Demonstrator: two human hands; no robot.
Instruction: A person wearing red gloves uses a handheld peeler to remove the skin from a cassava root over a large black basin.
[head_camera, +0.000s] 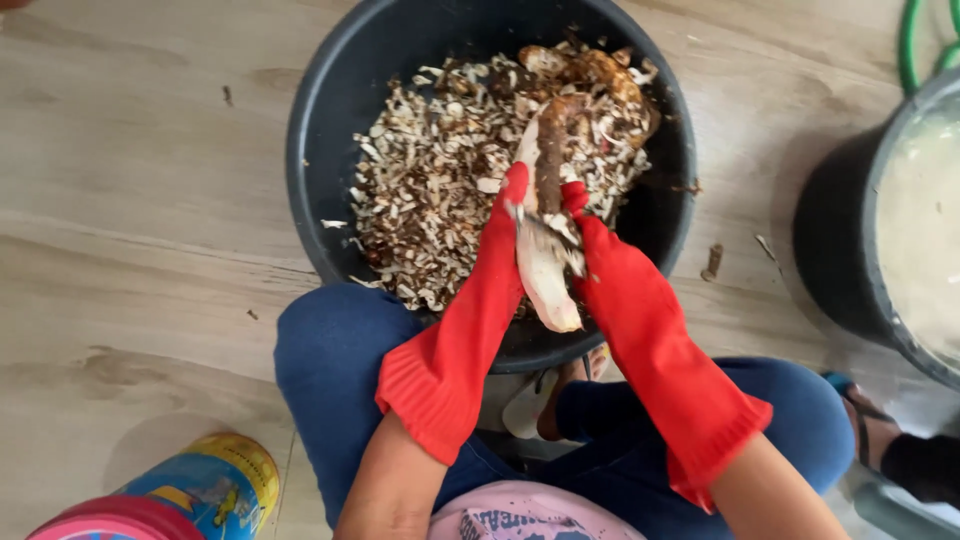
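Red rubber gloves cover both hands of the person, who sits on a pale wooden floor (130, 200) with the knees in blue trousers on each side of a dark round tub (330, 110). The left hand (495, 250) and the right hand (610, 270) meet over the near rim of the tub, and together they hold one long root (545, 250). The fingers of both hands are closed around its middle. A small blade seems to lie across the root between the hands, but it is too blurred to say which hand has it.

The near end of the root, pointing toward the person, is already white and bare. The far half, above the hands, has brown skin with only a pale strip cut along it. So I judge that this root is about half peeled.

The tub holds a thick heap of brown and white peelings (430, 190), so much peeling looks done. A few unpeeled brown pieces (590, 75) lie at the far side of the heap.

To the right stands a second dark container (850, 250) with pale, watery content. A colourful tin (210, 485) stands at the lower left.
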